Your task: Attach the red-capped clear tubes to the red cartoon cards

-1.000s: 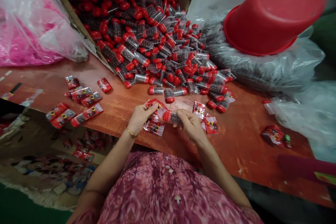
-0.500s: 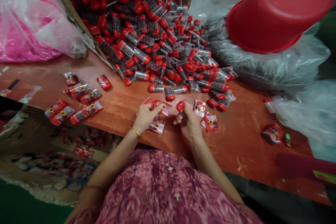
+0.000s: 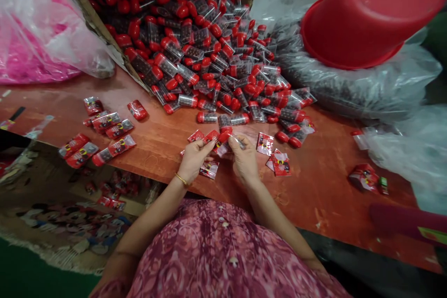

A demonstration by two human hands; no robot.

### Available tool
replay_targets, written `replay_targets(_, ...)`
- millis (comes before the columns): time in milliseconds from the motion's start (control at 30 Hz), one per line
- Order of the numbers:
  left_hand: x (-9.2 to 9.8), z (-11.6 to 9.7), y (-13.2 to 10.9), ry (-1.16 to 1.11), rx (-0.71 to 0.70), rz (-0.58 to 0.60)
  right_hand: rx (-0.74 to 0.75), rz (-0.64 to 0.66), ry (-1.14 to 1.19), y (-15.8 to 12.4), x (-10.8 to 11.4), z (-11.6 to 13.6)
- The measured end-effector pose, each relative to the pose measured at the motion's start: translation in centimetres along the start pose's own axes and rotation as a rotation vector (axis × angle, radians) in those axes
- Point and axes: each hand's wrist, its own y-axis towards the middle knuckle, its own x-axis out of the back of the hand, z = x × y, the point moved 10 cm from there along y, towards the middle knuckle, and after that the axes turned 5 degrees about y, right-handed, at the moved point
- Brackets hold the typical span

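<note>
My left hand (image 3: 191, 159), with a gold bangle at the wrist, pinches a small red printed plastic sleeve (image 3: 220, 150) over the table. In the fingers of my right hand (image 3: 246, 162) is a clear tube with a rounded red cap (image 3: 224, 136). Its red end points left and meets the sleeve at my left fingertips; whether it is inside the sleeve I cannot tell. More flat printed sleeves (image 3: 209, 169) lie under and beside my left hand. To the right of my right hand are loose sleeves (image 3: 265, 143).
A large heap of red-capped clear tubes (image 3: 209, 74) spills from a cardboard box (image 3: 101, 28). Several sleeved tubes (image 3: 106, 121) lie at left. A red bucket (image 3: 370, 18) rests upside down on a plastic bag (image 3: 349, 88). A pink-filled bag (image 3: 38, 32) stands far left.
My right hand has moved left and turned, bringing the red-capped tube to the sleeve at my left fingertips. My left hand has barely moved.
</note>
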Motion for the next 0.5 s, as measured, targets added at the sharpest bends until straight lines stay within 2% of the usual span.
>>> replay_targets(100, 0.6, 0.3, 0.0, -0.13, 0.064, -0.05, -0.041, 0.036, -0.006, -0.2, 0.1, -0.1)
replay_targets(233, 0.9, 0.2, 0.4, -0.188, 0.097, -0.02, -0.076, 0.142, -0.079, -1.2, 0.9, 1.5)
replay_targets(367, 0.7, -0.3, 0.4, -0.172, 0.064, 0.013, -0.193, 0.304, -0.131, -2.8, 0.9, 1.6)
replay_targets(500, 0.1, -1.1, 0.0, -0.137, 0.013, 0.073, -0.225, 0.331, -0.168, -3.5, 0.6, 1.1)
